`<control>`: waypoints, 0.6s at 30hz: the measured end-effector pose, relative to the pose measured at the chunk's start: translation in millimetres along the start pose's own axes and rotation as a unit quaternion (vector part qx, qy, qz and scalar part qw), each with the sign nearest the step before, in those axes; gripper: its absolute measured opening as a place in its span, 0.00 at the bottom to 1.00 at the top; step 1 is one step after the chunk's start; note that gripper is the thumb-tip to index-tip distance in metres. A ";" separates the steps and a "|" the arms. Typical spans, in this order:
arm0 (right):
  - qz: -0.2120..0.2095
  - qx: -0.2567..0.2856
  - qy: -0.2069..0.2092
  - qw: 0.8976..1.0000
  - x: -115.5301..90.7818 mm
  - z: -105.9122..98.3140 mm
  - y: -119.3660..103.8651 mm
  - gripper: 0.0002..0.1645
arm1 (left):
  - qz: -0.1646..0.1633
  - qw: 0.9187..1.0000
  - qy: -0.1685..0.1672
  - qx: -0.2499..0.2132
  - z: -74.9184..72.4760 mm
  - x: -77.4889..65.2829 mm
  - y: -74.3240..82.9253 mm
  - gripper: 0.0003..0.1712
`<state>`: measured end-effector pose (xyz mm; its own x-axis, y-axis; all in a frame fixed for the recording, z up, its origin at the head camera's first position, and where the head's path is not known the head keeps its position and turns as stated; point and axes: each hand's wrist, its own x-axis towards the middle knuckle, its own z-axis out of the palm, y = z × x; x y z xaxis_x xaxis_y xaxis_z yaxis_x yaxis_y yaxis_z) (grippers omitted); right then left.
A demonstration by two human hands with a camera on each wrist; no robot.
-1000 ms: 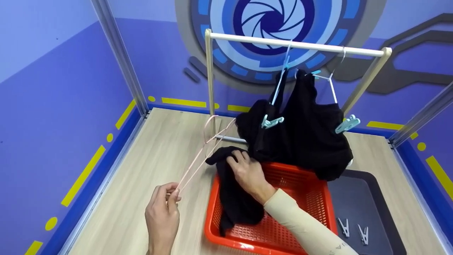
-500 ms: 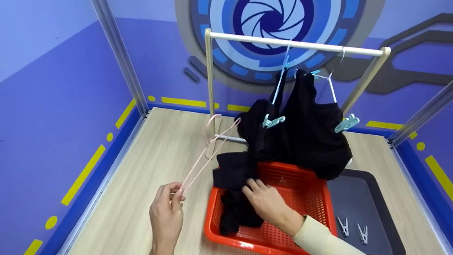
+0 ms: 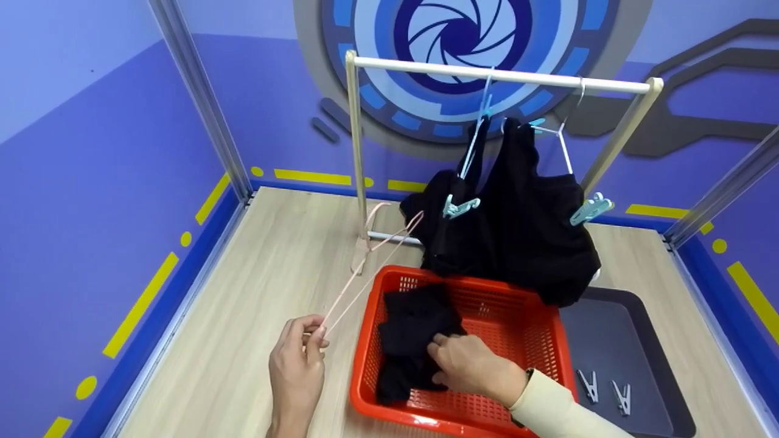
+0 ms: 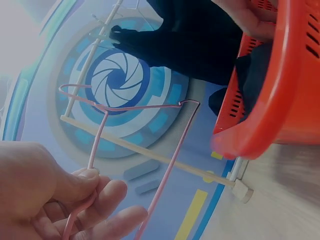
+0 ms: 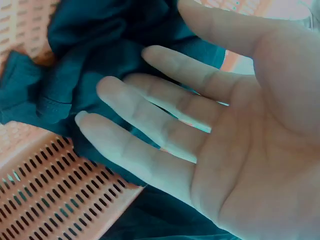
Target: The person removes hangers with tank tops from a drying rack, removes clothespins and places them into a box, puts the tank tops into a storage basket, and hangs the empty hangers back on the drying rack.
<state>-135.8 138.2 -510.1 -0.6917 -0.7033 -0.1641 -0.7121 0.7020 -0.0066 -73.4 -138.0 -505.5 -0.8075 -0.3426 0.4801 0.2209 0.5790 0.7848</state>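
My left hand [image 3: 298, 359] pinches one end of a thin pink clothes hanger [image 3: 347, 292]; its hook and far end point toward the rack. In the left wrist view the thumb and fingers close round the hanger's wire [image 4: 92, 145]. My right hand [image 3: 471, 365] is over the red basket [image 3: 359, 377], beside a crumpled black garment [image 3: 414, 322] lying inside it. Seen in the right wrist view, the fingers [image 5: 150, 120] are spread and nearly straight in front of the black cloth [image 5: 90, 65], with nothing gripped.
Behind the basket a wooden rack [image 3: 499, 74] carries black garments [image 3: 529, 225] on hangers, with light blue clothespins [image 3: 591, 210] on them. At right a dark grey tray [image 3: 608, 328] holds two grey clothespins [image 3: 622, 398]. Blue-purple walls enclose the wooden tabletop [image 3: 225, 316].
The black garment has dropped from over the basket's left rim down into the basket. My right hand has let it go and moved nearer me. The left hand shifted slightly right with the hanger.
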 end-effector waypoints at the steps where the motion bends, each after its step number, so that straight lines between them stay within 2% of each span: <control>1: 0.001 0.005 -0.007 1.000 -1.3 -0.2 0.0 0.23 | -0.004 1.000 -0.003 -0.002 0.8 -0.9 0.2 0.10; 4: -0.005 0.028 0.002 1.000 -7.3 -2.4 2.9 0.21 | -0.021 1.000 -0.014 -0.003 3.4 -2.6 1.0 0.09; 10: -0.015 0.090 0.092 0.992 -33.5 -14.2 17.1 0.18 | -0.040 0.999 -0.031 -0.018 7.0 -3.7 2.9 0.08; 13: 0.003 0.104 0.127 0.986 -50.5 -19.1 24.2 0.16 | -0.043 0.998 -0.034 -0.025 9.1 -3.4 2.4 0.08; 18: 0.061 0.116 0.120 0.984 -76.4 -25.2 35.8 0.16 | -0.059 0.997 -0.041 -0.028 12.1 -3.7 1.8 0.09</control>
<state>-111.4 214.2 -473.0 -0.7987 -0.5988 0.0595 -0.5945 0.7700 -0.2315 -76.6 -126.7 -510.7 -0.8708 -0.3440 0.3512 0.1499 0.4946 0.8561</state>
